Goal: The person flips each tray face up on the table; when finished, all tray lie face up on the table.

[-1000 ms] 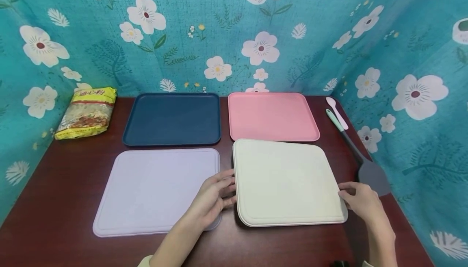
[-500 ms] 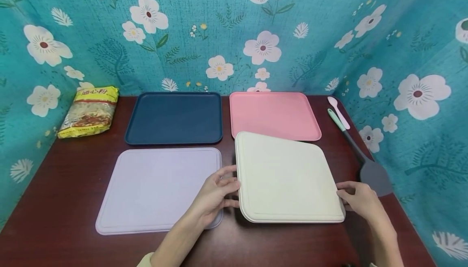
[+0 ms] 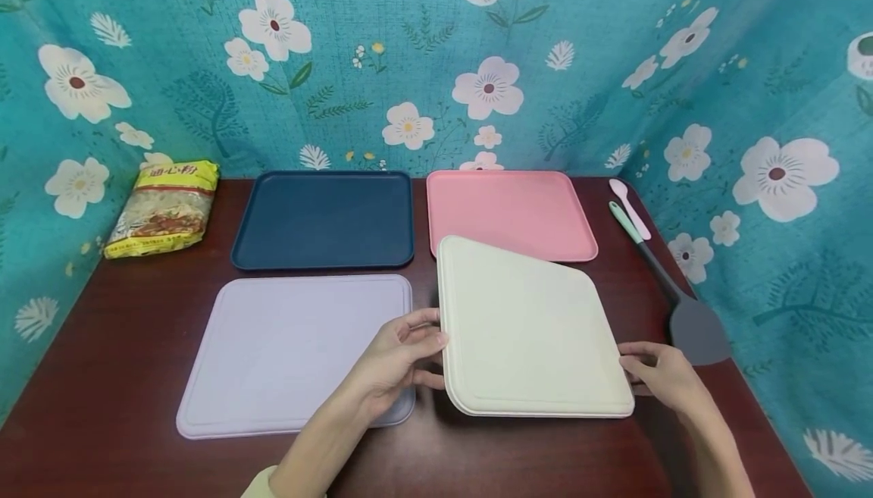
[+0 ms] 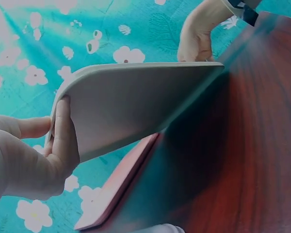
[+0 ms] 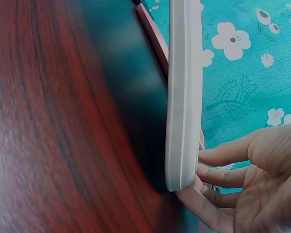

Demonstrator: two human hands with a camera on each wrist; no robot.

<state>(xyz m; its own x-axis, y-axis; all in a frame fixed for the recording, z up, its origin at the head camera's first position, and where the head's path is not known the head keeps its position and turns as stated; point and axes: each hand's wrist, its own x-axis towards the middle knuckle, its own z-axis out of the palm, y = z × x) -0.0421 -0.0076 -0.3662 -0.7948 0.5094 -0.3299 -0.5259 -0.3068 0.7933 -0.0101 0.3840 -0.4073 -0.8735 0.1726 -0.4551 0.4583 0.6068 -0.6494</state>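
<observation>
A cream rectangular tray (image 3: 532,331) is tilted, its left side raised off the table and its right side lower, as the head view shows. My left hand (image 3: 392,365) grips its left edge, thumb on the upper face and fingers underneath; the left wrist view shows these fingers (image 4: 65,131) against the shaded underside. At the opposite edge, my right hand (image 3: 664,377) pinches the tray near its lower right corner. In the right wrist view the tray's thick rim (image 5: 183,107) stands beside the thumb, with other fingers reaching beneath it.
A lavender tray (image 3: 293,354) lies left, partly behind my left hand. Dark blue (image 3: 323,221) and pink (image 3: 508,214) trays lie along the back. A yellow pasta bag (image 3: 164,210) sits back left. On the right are a grey spatula (image 3: 697,331) and a pale pink spoon (image 3: 630,210).
The cream tray's left side has risen and its tilt has grown, while its right edge shifted slightly left with my right hand. My left thumb has come onto the tray's upper face.
</observation>
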